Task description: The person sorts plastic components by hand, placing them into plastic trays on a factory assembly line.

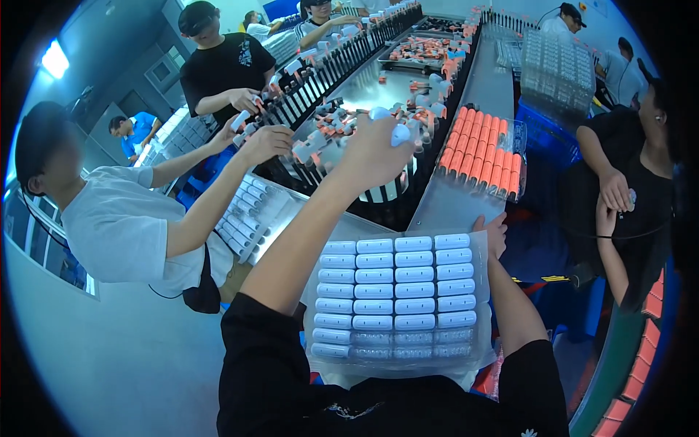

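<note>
My left hand (375, 151) reaches forward over the near end of the conveyor loop, fingers closed around a glossy white rounded piece (400, 135). Another white piece (379, 113) shows just beyond the fingers. My right hand (494, 234) is at the edge of the metal table, beside the upper right corner of a clear plastic tray (480, 273). Its thumb and fingers are apart; whether they press on the tray, I cannot tell. In front of my body, the tray holds rows of white oblong cases (375, 275). Its lower right pockets hold no cases.
Orange cylinders (480, 149) lie in a clear tray on the metal table (455, 207). Black upright holders (320, 84) ring loose orange and grey parts (338, 131). A co-worker in white (131, 218) reaches in at left; another in black (626, 167) is at right. Stacked trays (557, 69) stand behind.
</note>
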